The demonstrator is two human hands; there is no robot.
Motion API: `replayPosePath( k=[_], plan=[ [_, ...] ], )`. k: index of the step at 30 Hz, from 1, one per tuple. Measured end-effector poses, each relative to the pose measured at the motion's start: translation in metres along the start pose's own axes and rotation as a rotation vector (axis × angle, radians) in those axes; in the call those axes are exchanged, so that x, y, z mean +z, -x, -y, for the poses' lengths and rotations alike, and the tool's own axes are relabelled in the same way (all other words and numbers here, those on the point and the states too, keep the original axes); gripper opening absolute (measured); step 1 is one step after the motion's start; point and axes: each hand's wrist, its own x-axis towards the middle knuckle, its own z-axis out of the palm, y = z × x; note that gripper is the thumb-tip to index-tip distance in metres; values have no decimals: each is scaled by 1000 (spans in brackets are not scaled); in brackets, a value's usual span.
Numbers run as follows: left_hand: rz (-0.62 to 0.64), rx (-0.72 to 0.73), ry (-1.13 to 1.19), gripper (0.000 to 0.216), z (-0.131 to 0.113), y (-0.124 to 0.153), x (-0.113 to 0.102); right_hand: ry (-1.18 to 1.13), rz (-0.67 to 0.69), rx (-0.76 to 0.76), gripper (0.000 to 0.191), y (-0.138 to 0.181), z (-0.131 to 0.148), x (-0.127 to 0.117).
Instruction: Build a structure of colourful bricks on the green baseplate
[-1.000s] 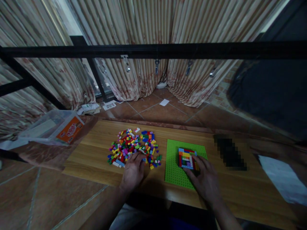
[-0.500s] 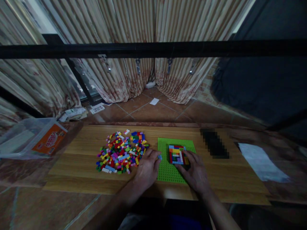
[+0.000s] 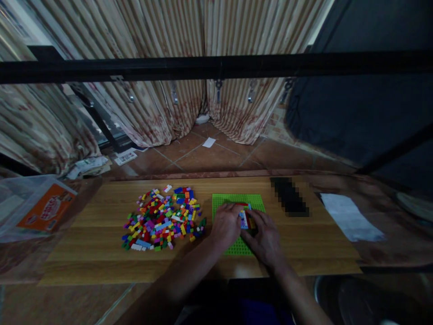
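On the green baseplate stands a small rectangular structure of coloured toy bricks, largely covered by my hands. My left hand reaches over its left side, fingers pinched together at the top. A small light-blue brick shows at those fingertips, though its outline is hard to make out. My right hand steadies the structure from the right, with the thumb at its near side and the fingers along the right wall.
A wide pile of loose bricks spreads over the wooden table left of the baseplate. A pixelated dark object lies right of it. A white sheet is beyond the right edge; a clear plastic box stands at far left.
My left hand has moved right, from the baseplate's left edge onto the brick structure, bringing the small light-blue brick. My right hand stays at the structure. The whole view has shifted slightly.
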Motion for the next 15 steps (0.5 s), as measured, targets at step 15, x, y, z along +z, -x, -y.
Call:
replayPosePath(
  k=[15],
  plan=[
    [39, -62, 54, 41, -3, -5, 1, -7, 12, 2, 55, -1, 2, -2]
  ],
)
